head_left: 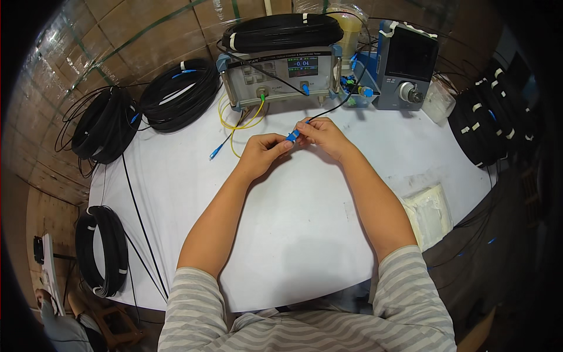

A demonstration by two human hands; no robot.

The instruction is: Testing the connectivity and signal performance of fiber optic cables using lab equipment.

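Note:
My left hand [263, 152] and my right hand [322, 136] meet over the white table [293, 234], both pinching a small blue fibre connector [292, 136] between the fingertips. A thin black cable [337, 108] runs from the connector back toward the grey test instrument [278, 73] with a lit screen. A yellow cable [240, 123] loops from the instrument's front and ends in a loose blue connector [213, 155] on the table, left of my left hand.
Coils of black cable lie at the left [105, 124], back left [179, 94], on top of the instrument [281, 32], on the right edge [489, 120] and lower left [102, 249]. A second blue-grey device [407, 64] stands at back right. A clear plastic bag [431, 214] lies at right.

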